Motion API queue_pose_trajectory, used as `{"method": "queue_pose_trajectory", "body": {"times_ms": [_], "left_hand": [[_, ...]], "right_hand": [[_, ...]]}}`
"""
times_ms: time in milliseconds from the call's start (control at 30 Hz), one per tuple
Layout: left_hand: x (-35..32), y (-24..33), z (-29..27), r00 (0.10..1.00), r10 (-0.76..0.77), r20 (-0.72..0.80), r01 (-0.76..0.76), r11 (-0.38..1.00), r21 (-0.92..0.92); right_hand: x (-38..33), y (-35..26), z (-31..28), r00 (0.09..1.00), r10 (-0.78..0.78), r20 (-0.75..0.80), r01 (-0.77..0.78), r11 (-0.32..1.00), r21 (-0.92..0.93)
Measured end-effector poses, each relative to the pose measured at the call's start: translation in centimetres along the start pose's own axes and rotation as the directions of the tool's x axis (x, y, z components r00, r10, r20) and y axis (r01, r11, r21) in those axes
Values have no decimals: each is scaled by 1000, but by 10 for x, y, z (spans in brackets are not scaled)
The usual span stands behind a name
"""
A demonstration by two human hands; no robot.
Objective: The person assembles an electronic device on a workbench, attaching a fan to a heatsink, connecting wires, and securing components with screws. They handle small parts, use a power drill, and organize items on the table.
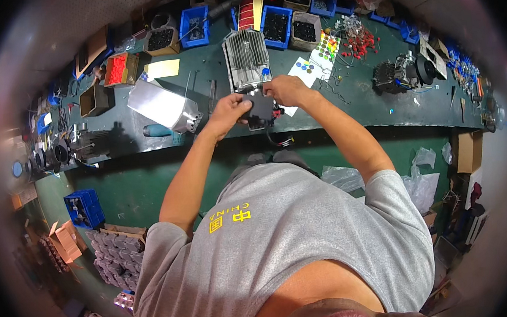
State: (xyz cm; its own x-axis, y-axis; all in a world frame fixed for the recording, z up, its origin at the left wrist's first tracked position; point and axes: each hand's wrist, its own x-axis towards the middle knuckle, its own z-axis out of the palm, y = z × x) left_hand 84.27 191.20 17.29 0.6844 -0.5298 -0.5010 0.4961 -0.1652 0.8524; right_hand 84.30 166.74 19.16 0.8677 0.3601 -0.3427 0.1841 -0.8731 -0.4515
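Note:
A grey finned metal housing (246,55) stands on the green workbench in front of me. At its near end is a flat black square part (259,105). My left hand (229,115) grips the left edge of this part, thumb on top. At the part's far right corner, by the housing's near end, the fingers of my right hand (288,90) are pinched together; what they hold, if anything, is too small to make out. Red and dark wires (276,114) come out beside the black part, and some hang over the bench's front edge.
Left of my hands lie a shiny metal cover (163,106) and a teal-handled power tool (157,130). Blue bins (194,27) and boxes of small parts line the back. A sticker sheet (303,67) and red-tipped wires (360,43) lie right, before a motor assembly (399,74).

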Motion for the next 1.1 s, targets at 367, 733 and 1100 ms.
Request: {"method": "queue_pose_trajectory", "body": {"times_ms": [367, 733, 1100], "left_hand": [[39, -33, -1, 952, -176, -249, 128, 972, -197], [46, -36, 0, 964, -157, -216, 116, 974, -194], [50, -41, 5, 966, -130, -226, 118, 991, -65]], "right_hand": [[0, 51, 63, 972, 71, -222, 108, 708, 698], [-11, 45, 55, 979, 204, 28, -140, 561, 816], [-4, 56, 62, 955, 192, 227, -291, 449, 845]]}}
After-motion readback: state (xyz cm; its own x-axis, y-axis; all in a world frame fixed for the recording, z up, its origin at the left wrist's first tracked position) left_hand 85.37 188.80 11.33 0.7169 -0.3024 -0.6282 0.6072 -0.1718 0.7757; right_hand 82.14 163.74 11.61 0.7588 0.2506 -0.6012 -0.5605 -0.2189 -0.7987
